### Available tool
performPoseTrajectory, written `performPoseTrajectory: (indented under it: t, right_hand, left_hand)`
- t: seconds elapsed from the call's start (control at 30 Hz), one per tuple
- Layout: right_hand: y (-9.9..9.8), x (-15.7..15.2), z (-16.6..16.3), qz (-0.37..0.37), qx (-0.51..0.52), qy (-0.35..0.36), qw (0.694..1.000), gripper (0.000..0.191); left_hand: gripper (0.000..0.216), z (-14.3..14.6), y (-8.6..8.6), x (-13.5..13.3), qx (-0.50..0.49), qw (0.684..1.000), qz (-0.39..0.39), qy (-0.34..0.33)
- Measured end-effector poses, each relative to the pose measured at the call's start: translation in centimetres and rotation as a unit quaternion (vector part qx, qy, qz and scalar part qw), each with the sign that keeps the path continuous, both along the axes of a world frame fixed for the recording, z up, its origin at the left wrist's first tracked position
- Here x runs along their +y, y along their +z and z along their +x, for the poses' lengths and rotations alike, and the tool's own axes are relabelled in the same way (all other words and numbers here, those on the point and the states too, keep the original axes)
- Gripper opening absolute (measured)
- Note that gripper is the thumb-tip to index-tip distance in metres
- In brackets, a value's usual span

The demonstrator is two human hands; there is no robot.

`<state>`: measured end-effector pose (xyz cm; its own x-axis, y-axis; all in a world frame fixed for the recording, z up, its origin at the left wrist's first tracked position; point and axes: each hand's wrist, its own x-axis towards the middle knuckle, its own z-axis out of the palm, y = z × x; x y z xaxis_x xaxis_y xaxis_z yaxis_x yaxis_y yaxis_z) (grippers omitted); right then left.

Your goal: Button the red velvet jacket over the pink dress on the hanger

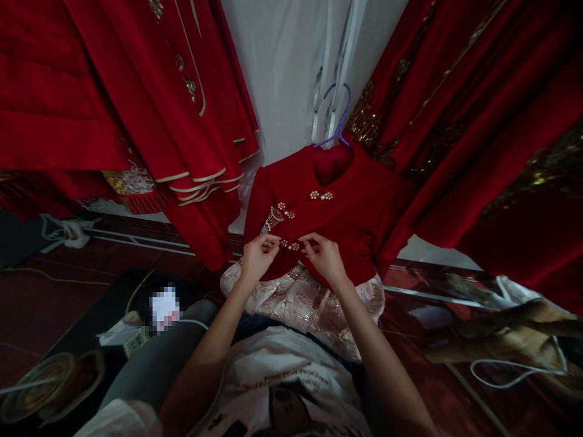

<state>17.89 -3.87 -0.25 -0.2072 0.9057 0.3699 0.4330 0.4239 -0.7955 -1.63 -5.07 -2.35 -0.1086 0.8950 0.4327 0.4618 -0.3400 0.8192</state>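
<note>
Found red jacket hung on a purple hanger, low in front of the chest, between rows of hanging red gowns. Saw left hand and right hand both pinched shut on the jacket's front edge, either side of the lowest pearl clasp, fingertips nearly touching across it. Noted two more pearl fastenings above: a tasselled brooch just over the left hand, a small clasp near the collar. Noted pale brocade skirt bunched beneath the hem, against the lap. Judged the risks as follows: could snap the bead threading if tugged hard sideways; could snag the brooch tassel under the left thumb; could slide the jacket off the thin hanger if pulled down, dropping it onto the cluttered floor. Poor light, so could not tell whether the clasp sat fastened or loose.
</note>
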Motion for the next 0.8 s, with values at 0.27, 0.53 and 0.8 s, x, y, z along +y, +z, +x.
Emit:
performPoseTrajectory:
  t: [0.27, 0.53, 0.8]
  right_hand:
    - [2.2, -0.4, 2.1, -0.039, 0.003, 0.001, 0.999, 0.018]
    - [-1.1, 0.4, 0.1, -0.029, -0.077, -0.012, 0.997, 0.018]
    - [-1.8, 1.0, 0.0, -0.036, -0.051, -0.01, 0.998, 0.013]
  left_hand:
    - [0.012, -0.4, 0.6, -0.3, 0.058, 0.997, -0.034, -0.028]
    - [0.012, 2.0, -1.1, -0.1, 0.099, 0.995, 0.003, -0.013]
    - [0.008, 2.2, -0.8, 0.5, 0.164, 0.986, 0.028, -0.029]
